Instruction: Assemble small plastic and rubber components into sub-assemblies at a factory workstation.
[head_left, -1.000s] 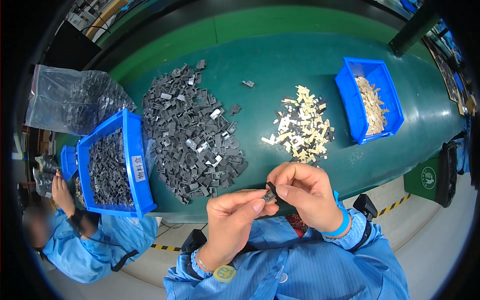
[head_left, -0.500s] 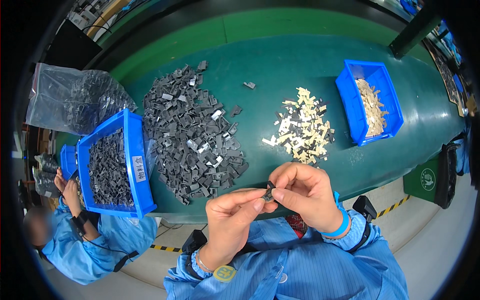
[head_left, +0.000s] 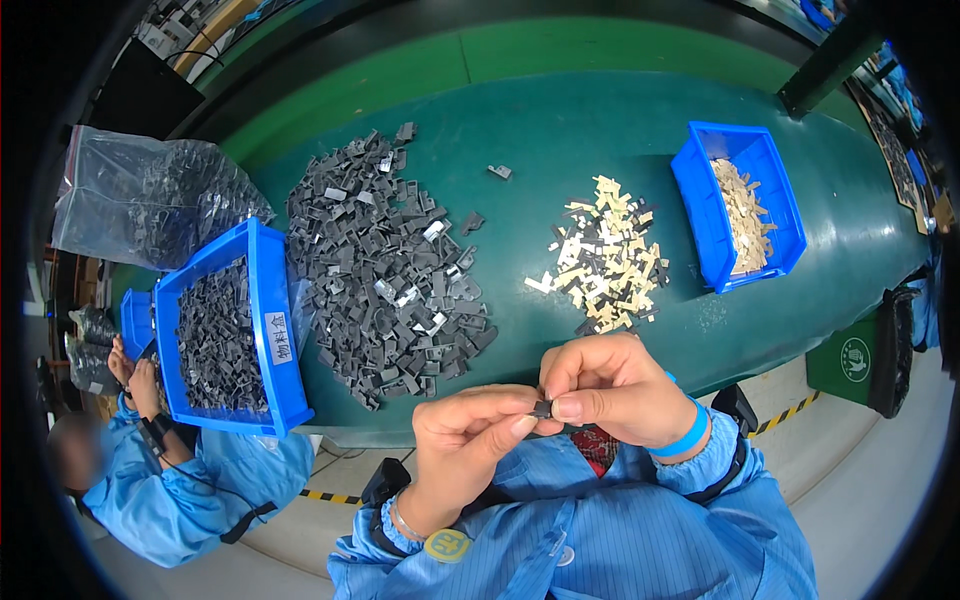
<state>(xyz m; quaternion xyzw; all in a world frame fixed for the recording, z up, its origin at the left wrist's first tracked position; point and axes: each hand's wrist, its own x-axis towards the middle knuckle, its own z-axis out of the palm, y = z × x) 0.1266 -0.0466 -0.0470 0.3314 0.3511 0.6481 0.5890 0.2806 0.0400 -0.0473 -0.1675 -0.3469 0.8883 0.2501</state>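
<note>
The fingers of the left hand (head_left: 465, 440) are pinching a small dark piece (head_left: 542, 409) at its left side, thumb against forefinger. The thumb and forefinger of the right hand (head_left: 620, 392) are pressing on it from the right, the two sets of tips almost meeting. Whether the fingers are holding one part or two joined ones, I am not able to tell; the tips are covering too much.

Assessment: the work is looking like fine two-handed handling. Doing it well is probably depending on the left pinch being the steady anchor while the right thumb is applying short, even, square pressure. Tilting or squeezing hard would be risking a slip, since so little surface is showing.

Position: the piece is sitting right at the fingertips, between both hands and clear of both palms, in front of the wearer's body by the near edge of the tabletop (head_left: 530, 230).

Further out, a large pile of dark grey parts (head_left: 385, 290) is lying beyond the left hand, and a smaller heap of cream and black strips (head_left: 610, 255) is lying beyond the right, with a blue bin (head_left: 697, 205) standing farther right.
</note>
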